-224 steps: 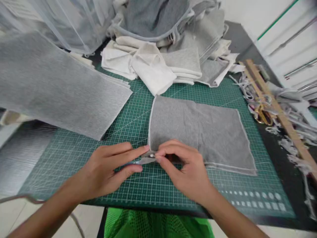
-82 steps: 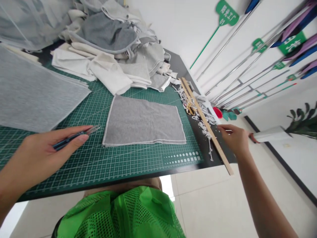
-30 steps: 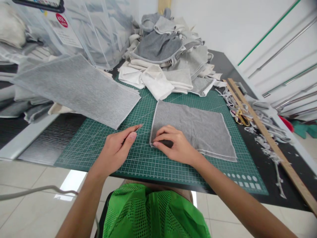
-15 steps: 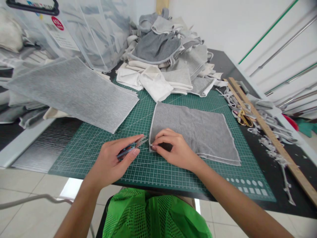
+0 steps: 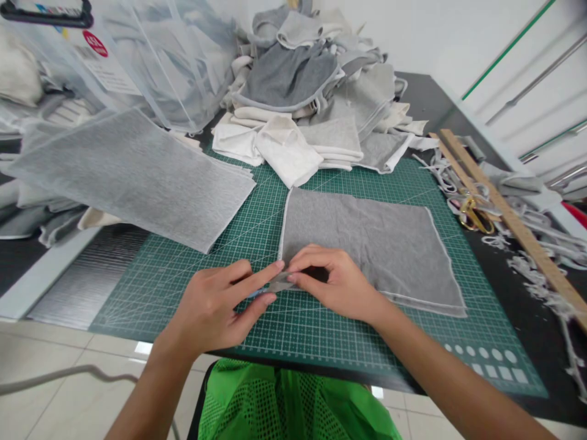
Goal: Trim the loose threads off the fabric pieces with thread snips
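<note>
Nearest the camera, a green mesh garment (image 5: 293, 403) on the person's front, below the tabletop's edge. Landmark: green cutting mat (image 5: 183, 275) on the tabletop. At the mat's near middle, left hand (image 5: 215, 308) closed around small thread snips (image 5: 275, 284), blades pointing right, tips at the near-left corner of the grey cloth piece (image 5: 367, 244). Right hand (image 5: 337, 284) touching that same corner, thumb and forefinger narrowed into a pinch on the hem or a thread end; too small to tell which. The cloth lies flat on the mat's centre-right, pale stitched edge all round. Judged step: trimming a loose thread at the corner seam. Next move would call for keeping the pinch taut and closing the blades close to the stitching without nicking the hem. Left of the mat, overhanging its far-left part, a stack of pale grey fabric sheets (image 5: 132, 174). At the mat's far edge, folded white and grey pieces (image 5: 293, 140), a taller heap behind. Right of the mat, wooden ruler (image 5: 509, 214), gold-handled scissors (image 5: 474, 214), and scattered trimmings (image 5: 536, 275). Far left, clear plastic bags (image 5: 151, 61).
</note>
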`<state>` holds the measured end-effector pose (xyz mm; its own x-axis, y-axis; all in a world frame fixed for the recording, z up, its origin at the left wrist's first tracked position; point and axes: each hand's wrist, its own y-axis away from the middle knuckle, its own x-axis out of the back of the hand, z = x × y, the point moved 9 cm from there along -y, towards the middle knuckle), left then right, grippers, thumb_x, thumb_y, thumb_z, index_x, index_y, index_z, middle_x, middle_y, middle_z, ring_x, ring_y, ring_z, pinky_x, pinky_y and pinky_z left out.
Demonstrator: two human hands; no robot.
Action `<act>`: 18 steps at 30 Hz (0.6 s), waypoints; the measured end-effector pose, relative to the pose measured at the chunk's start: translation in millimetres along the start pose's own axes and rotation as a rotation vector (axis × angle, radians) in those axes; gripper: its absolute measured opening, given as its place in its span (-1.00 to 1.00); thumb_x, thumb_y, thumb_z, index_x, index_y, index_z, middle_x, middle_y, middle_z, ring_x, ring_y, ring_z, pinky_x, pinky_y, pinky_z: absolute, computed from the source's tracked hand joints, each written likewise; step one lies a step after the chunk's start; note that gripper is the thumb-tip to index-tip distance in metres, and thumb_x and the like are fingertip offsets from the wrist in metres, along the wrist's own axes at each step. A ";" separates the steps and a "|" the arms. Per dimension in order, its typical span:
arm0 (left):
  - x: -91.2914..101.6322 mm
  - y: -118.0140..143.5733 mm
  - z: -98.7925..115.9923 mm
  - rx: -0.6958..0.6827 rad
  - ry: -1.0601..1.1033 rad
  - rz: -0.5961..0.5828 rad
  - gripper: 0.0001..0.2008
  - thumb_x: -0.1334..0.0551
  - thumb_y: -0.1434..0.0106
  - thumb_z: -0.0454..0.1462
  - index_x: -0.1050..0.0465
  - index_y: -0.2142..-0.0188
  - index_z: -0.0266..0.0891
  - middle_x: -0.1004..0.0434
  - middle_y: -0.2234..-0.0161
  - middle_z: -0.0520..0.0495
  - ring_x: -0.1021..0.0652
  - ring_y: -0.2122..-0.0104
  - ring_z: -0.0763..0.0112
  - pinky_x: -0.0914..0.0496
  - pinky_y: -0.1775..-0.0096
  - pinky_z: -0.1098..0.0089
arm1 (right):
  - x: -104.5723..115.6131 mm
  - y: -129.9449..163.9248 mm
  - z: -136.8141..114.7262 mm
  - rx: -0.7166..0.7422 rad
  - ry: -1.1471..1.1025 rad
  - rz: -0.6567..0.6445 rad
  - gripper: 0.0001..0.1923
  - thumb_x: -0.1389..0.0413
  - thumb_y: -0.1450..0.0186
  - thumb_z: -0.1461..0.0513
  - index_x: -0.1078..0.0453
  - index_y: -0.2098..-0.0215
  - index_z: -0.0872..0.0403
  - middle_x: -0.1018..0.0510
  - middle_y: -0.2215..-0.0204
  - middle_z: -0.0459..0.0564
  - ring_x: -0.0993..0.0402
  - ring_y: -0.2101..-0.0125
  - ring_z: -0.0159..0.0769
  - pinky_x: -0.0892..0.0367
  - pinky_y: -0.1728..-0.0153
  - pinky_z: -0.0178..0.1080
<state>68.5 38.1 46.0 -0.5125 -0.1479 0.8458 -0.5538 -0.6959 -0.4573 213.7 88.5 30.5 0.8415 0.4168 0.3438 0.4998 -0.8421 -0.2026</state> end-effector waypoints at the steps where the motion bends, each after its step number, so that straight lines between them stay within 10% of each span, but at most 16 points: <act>1: 0.8 -1.1 0.3 -0.010 -0.021 0.007 -0.49 -0.26 -0.36 -0.26 -0.31 -0.28 -0.10 -0.37 0.38 0.07 -0.40 0.51 0.51 -0.31 0.47 0.41 | 0.8 -0.3 1.3 -0.014 -0.020 -0.001 -0.91 -0.23 -0.32 0.31 -0.58 0.33 0.06 -0.64 0.37 -0.07 -0.54 0.33 -0.34 -0.43 0.24 -0.23; 18: 8.6 -10.2 3.8 -0.070 -0.030 0.117 -0.61 -0.30 -0.35 -0.30 -0.44 -0.16 -0.22 -0.50 0.38 0.04 -0.46 0.51 0.55 -0.33 0.48 0.44 | 2.6 -1.7 3.2 -0.022 -0.105 0.000 -0.90 -0.24 -0.31 0.35 -0.58 0.36 0.08 -0.67 0.36 -0.06 -0.55 0.31 -0.36 -0.44 0.21 -0.25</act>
<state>72.2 41.2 58.9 -0.5571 -0.2464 0.7930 -0.5367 -0.6219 -0.5702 215.7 92.2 28.8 0.8588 0.4498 0.2455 0.4965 -0.8488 -0.1819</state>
